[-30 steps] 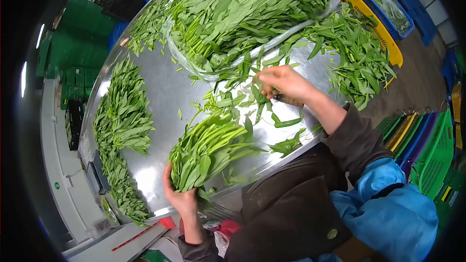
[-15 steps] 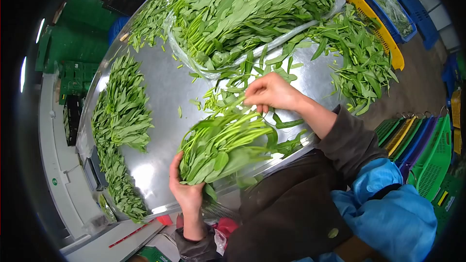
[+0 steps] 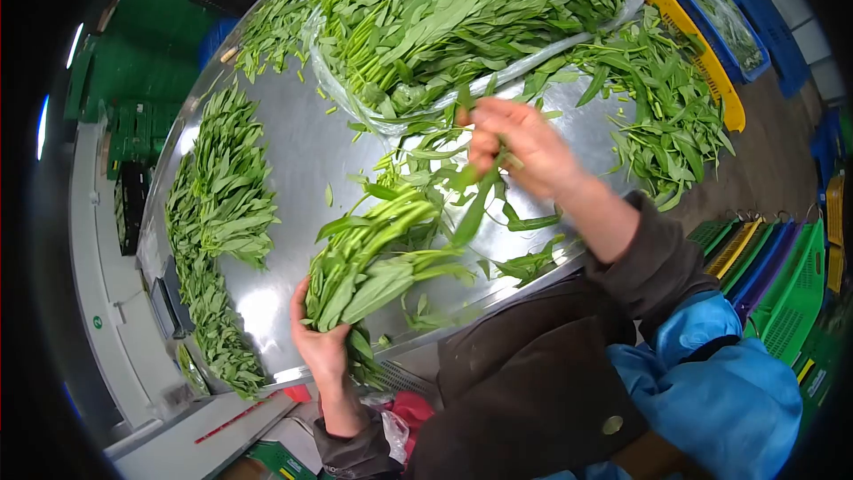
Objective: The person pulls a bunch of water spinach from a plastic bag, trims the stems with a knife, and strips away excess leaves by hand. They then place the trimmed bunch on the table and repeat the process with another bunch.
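Observation:
My left hand [image 3: 322,348] is wrapped round a bunch of water spinach [image 3: 369,280], near the front edge of the metal table [image 3: 298,147]. The stems of the bunch point right and upward, and leaves hang below my palm. Up and to the right, my right hand [image 3: 529,147] is closed on a loose leafy sprig [image 3: 477,212], whose long leaf dangles beneath the fingers. Motion blurs that hand a little. Cut stems and stray leaves lie on the metal between my hands. Just beyond them is a large heap of water spinach [image 3: 471,22] in a clear plastic bag [image 3: 382,127].
Bunches of greens [image 3: 231,204] line the table's left edge. Loose leaves [image 3: 675,116] pile up at the right, by a yellow crate [image 3: 724,93] and a blue crate [image 3: 711,18]. Several coloured baskets [image 3: 791,293] stand at my right side. Green crates [image 3: 142,44] are stacked far left.
My right hand has lifted away from the bunch, up and right, with a leafy sprig in its fingers. My left hand has shifted slightly left and down, still holding the bunch.

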A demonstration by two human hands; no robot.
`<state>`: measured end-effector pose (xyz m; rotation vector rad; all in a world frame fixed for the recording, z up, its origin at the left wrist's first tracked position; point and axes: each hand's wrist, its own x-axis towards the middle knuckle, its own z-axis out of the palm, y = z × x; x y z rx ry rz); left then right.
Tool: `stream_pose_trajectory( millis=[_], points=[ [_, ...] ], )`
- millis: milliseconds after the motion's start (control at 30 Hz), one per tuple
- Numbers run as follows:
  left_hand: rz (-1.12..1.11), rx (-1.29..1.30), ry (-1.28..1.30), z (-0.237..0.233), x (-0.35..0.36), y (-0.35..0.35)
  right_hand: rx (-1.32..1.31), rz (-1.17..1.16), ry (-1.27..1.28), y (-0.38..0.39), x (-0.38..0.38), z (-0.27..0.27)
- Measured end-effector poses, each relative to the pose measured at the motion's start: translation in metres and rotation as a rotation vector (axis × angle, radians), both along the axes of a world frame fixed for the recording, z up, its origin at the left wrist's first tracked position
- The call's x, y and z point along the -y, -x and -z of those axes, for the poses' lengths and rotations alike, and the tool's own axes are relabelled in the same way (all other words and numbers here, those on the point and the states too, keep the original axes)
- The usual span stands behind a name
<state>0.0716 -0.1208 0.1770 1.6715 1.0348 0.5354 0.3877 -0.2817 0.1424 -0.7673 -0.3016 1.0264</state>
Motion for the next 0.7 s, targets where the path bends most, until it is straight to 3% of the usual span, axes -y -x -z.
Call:
stream_pose_trajectory(
  millis=[33,67,133,200,233,267,367,433,467,533,567,633,667,700],
  points=[
    [-0.013,0.007,-0.028,0.003,-0.004,0.007,0.211,-0.108,0.16,-0.016,0.008,0.004],
    [-0.026,0.015,-0.056,0.005,-0.005,0.01,0.218,-0.114,0.16,-0.017,0.009,0.008],
    [-0.049,0.031,-0.032,0.003,-0.003,0.005,1.873,0.179,0.448,-0.004,0.017,0.006],
    [-0.077,0.052,-0.01,0.003,0.002,-0.004,1.325,-0.095,0.232,0.043,0.013,-0.014],
    [-0.069,0.027,-0.021,0.002,0.004,-0.009,1.5,-0.07,0.147,0.062,0.005,-0.015],
    [-0.057,0.005,-0.035,0.002,0.004,-0.015,1.622,0.122,0.144,0.077,-0.005,-0.02],
    [-0.03,0.042,-0.051,-0.004,0.01,-0.027,1.629,0.243,0.163,0.088,-0.024,-0.009],
    [-0.037,0.05,-0.027,-0.007,0.011,-0.025,1.316,-0.1,-0.021,0.082,-0.03,-0.003],
    [-0.038,0.051,-0.028,-0.007,0.009,-0.022,1.317,-0.101,-0.022,0.079,-0.029,-0.003],
    [-0.026,-0.009,-0.084,-0.004,0.007,-0.015,0.595,-0.257,0.155,0.068,-0.021,-0.004],
    [-0.051,0.012,-0.032,-0.005,0.007,-0.014,0.372,-0.134,0.116,0.063,-0.023,0.007],
    [-0.057,0.031,0.001,0.0,0.004,-0.006,-0.145,-0.388,-0.002,0.027,-0.007,0.016],
    [-0.069,0.054,0.031,0.002,0.002,-0.002,0.209,-0.373,0.341,0.015,-0.004,0.015],
    [-0.062,0.036,0.022,0.0,0.002,-0.002,0.78,-0.326,0.553,0.001,0.002,0.019]
  ],
)
